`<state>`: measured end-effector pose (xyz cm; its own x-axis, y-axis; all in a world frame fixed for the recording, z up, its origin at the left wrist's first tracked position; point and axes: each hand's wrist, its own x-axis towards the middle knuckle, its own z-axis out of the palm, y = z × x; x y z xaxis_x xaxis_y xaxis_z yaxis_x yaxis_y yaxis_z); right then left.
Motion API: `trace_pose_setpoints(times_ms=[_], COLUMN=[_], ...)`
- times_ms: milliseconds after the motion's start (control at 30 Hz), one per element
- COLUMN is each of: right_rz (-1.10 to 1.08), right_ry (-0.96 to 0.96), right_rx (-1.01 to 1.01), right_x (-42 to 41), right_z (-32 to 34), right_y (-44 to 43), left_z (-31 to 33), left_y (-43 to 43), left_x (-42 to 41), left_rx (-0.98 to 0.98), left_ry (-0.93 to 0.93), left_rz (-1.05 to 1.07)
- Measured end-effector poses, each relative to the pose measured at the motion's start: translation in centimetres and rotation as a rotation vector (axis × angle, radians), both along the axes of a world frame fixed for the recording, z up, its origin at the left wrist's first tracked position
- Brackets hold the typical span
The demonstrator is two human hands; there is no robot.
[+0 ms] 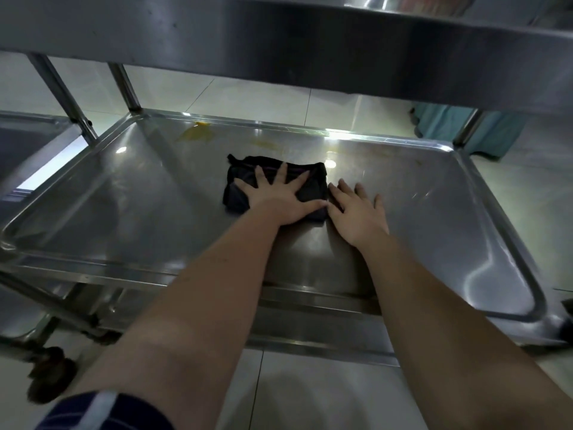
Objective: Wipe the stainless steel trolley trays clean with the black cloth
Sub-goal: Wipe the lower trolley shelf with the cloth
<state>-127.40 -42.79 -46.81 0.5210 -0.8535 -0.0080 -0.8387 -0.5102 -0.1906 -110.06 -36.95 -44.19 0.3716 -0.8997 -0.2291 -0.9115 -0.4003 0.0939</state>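
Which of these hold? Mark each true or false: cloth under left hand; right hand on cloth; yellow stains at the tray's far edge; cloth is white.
1. The left hand lies flat on the cloth. True.
2. The right hand presses the cloth's middle. False: it rests on the tray beside the cloth.
3. Yellow stains lie near the far edge. True.
4. The cloth is white. False: black.

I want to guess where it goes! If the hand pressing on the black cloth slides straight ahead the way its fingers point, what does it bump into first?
Probably the yellow smear on the tray floor. The left hand lies flat on the black cloth, fingers pointing at the far rim, which comes next.
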Motion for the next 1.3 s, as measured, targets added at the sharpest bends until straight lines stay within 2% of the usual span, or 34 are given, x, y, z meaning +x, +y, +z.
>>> trace_pose_setpoints(times_ms=[100, 167, 267, 333, 433, 533, 600, 667, 767, 833, 1000, 1200, 1300], right_rz=[0.003, 0.006, -0.021, -0.060, -0.168, -0.237, -0.080, 0.074, 0.075, 0.064, 0.035, -0.293, -0.422], right_ry=[0.004, -0.015, -0.158, -0.307, -0.431, -0.399, -0.289, -0.142, 0.039, 0.100, 0.097, 0.118, 0.138], right_rx=[-0.006, -0.005, 0.056, 0.145, 0.264, 0.152, 0.041, 0.024, 0.113, 0.108, 0.075, 0.089, 0.134], right_x=[-0.2, -0.1, -0.2, -0.5, -0.1, 4.3, 9.1, 13.0, 14.2, 13.3, 7.9, -7.5, -11.6], right_z=[-0.1, 0.1, 0.5, 0.8, 2.3, 4.5, 5.5, 5.3, 3.2, 2.2, 1.7, 1.5, 1.9], right_y=[0.1, 0.1, 0.2, 0.2, -0.1, -0.4, 0.6, 2.6, 3.9, 3.6, 1.1, -5.1, -6.9], left_z=[-0.1, 0.1, 1.1, 1.3, 0.3, -0.2, -0.1, -0.2, -0.6, -0.6, -1.5, -2.5, -2.7], left_y=[-0.2, 0.3, 1.8, 3.6, 6.9, 8.5, 8.6, 8.6, 8.3, 7.5, 5.7, 4.9, 4.8], left_x=[-0.7, 0.2, 2.4, 4.8, 8.8, 10.4, 10.1, 9.2, 7.8, 7.0, 5.5, 5.7, 5.2], left_rx=[0.006, -0.059, -0.452, -0.645, -0.539, -0.421, -0.394, -0.369, -0.381, -0.388, -0.315, -0.242, -0.223], left_ry=[0.029, 0.139, 0.431, 0.392, 0.228, 0.113, 0.079, 0.059, 0.054, 0.051, 0.053, -0.012, -0.073], left_rz=[0.002, -0.012, 0.023, 0.018, 0.008, -0.007, -0.039, -0.062, -0.051, -0.047, -0.058, -0.133, -0.151])
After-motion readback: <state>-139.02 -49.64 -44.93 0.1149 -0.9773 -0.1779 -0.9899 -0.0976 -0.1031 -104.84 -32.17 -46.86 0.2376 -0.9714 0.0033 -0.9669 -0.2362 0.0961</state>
